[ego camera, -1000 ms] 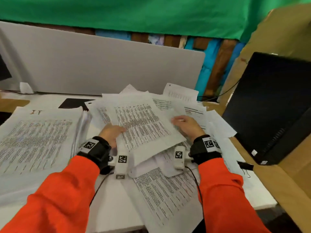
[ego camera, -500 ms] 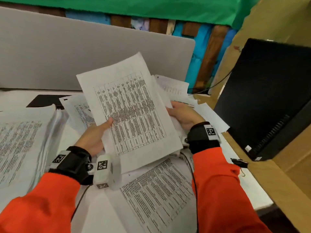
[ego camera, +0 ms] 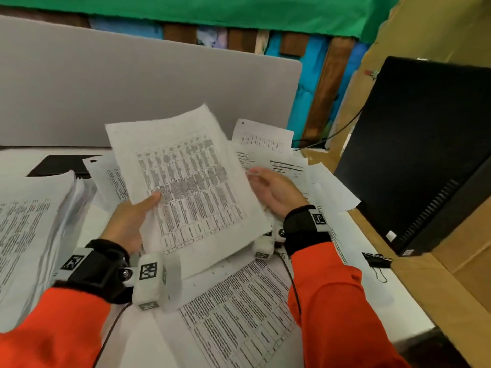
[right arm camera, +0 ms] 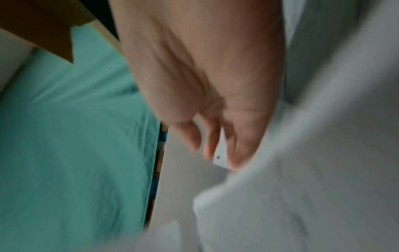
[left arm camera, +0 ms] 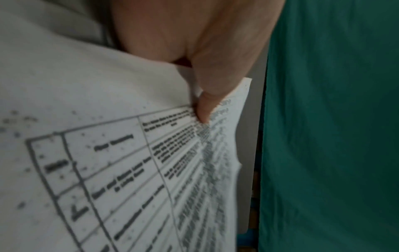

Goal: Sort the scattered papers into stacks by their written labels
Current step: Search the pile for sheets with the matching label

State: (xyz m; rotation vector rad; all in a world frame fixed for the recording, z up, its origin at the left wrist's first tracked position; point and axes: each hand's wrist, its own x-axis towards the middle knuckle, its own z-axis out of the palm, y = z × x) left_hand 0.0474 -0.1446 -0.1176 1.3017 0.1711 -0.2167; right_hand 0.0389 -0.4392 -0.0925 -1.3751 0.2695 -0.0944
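Left hand (ego camera: 127, 224) raised off the desk, thumb (left arm camera: 205, 105) pressed on the printed face of the held sheet (ego camera: 186, 187), fingers hidden behind it; a firm pinch at the sheet's left edge, about halfway up; wrist view shows a table of text under the thumb, no label legible. Right hand (ego camera: 276, 193) just beside the sheet's right edge, fingers loosely bent; the blurred wrist view shows a small white paper corner between fingertips (right arm camera: 237, 153), but whether that is the held sheet or another page, cannot tell; grip uncertain.

Held sheet tilted up toward the face, long axis running from the near edge of the desk toward the far edge, top leaning left; likely being read for its label.

Key relation: the tall stack (ego camera: 32, 235) lies at the left side of the desk, on the left hand's side and well apart from the right hand; my guess is the left hand carries the sheet over if the label matches.

Loose papers (ego camera: 239, 314) overlap across the middle and near edge of the desk (ego camera: 377, 296); more toward the far right corner; binder clip (ego camera: 376, 260) at the right edge.

Grey partition (ego camera: 132, 83) along the far edge; black monitor (ego camera: 425, 155) to the right; green cloth (ego camera: 239, 11) above.
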